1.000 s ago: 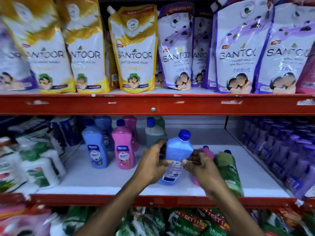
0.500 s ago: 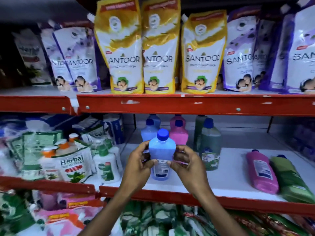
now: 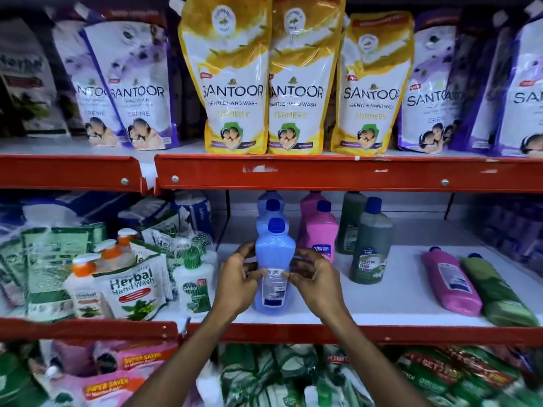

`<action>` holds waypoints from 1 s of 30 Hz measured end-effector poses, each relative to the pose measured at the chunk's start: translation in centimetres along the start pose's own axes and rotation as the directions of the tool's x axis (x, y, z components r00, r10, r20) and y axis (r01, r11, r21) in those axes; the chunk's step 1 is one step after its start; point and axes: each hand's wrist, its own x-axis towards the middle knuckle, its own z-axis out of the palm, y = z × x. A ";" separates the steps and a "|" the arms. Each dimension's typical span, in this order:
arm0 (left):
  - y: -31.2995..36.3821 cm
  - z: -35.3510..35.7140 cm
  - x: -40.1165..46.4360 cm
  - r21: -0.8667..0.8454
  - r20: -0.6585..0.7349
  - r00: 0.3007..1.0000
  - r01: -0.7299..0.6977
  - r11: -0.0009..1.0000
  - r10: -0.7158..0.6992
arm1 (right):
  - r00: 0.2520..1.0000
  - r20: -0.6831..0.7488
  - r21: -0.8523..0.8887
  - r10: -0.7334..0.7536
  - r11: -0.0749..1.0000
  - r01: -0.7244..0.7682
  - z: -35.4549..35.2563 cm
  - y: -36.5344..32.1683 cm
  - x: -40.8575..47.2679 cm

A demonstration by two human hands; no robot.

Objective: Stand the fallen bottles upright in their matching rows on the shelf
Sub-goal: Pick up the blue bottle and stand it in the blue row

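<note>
**Inspector:** State of the middle shelf (image 3: 382, 301)?

**Assistant:** A blue bottle (image 3: 274, 259) with a blue cap stands upright near the front edge, back label facing the camera. It heads the blue row; two more blue bottles (image 3: 271, 212) stand directly behind it, at its 12 o'clock.

**Inspector:** The grip?

**Assistant:** Both hands are on that bottle. The left hand (image 3: 238, 283) wraps its left flank, at 9 o'clock from the label; the right hand (image 3: 316, 279) closes on the right flank, at 3 o'clock. Fingertips of both meet the upper edge of the label. The grasp is narrow, set to the bottle's width. Whether its base bears fully on the shelf cannot be told.

**Inspector:** Neighbouring rows?

**Assistant:** At 2 o'clock from the held bottle, two pink bottles (image 3: 318, 230) stand upright in a row, just beside the right hand. Further toward 3 o'clock, two dark green bottles (image 3: 371, 245) stand upright, one behind the other.

**Inspector:** Fallen stock?

**Assistant:** Two items. A pink bottle (image 3: 451, 280) lies on its side at 3 o'clock, well apart from the hands, cap pointing to the rear. A green bottle (image 3: 496, 289) lies touching its right side, same orientation.

**Inspector:** Surroundings?

**Assistant:** Herbal hand wash pouches (image 3: 132, 289) and pump bottles (image 3: 83, 286) at 9 o'clock. Santoor turmeric refill pouches (image 3: 235, 83) on the upper shelf at 12 o'clock.
</note>
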 end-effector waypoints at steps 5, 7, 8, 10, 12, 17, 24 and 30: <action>-0.5 0.0 0.2 -0.005 -0.006 1.000 0.008 1.000 -0.008 | 0.999 0.025 0.007 0.037 0.999 -0.037 0.2 0.8 0.4; -0.7 -0.1 0.2 -0.005 0.000 1.000 0.019 1.000 -0.019 | 0.999 0.031 0.006 0.041 0.999 -0.041 0.1 0.8 0.5; -0.8 -0.1 0.2 -0.010 0.004 1.000 0.025 1.000 -0.025 | 0.999 0.031 0.008 0.041 0.999 -0.042 0.1 0.8 0.6; -1.0 -0.3 0.0 -0.024 0.015 0.999 0.041 0.999 -0.040 | 0.999 0.029 0.011 0.034 0.999 -0.034 0.3 0.9 0.4; -1.2 -0.5 -0.2 -0.054 0.031 0.998 0.050 0.997 -0.049 | 1.000 0.022 0.012 0.021 1.000 -0.022 0.5 1.1 -0.1; -1.7 -0.8 -0.9 -0.111 0.070 0.995 0.073 0.991 -0.066 | 0.993 -0.114 -0.014 0.025 1.000 -0.027 1.2 1.8 -2.1; -3.3 -0.6 -1.5 -0.052 0.088 0.994 0.071 0.996 -0.066 | 0.946 -0.314 0.016 0.086 0.996 -0.085 3.9 2.3 -5.2; -3.7 -0.5 -1.7 -0.125 0.052 0.997 0.056 0.991 -0.050 | 0.979 -0.178 0.009 0.103 0.995 -0.103 4.8 2.2 -5.2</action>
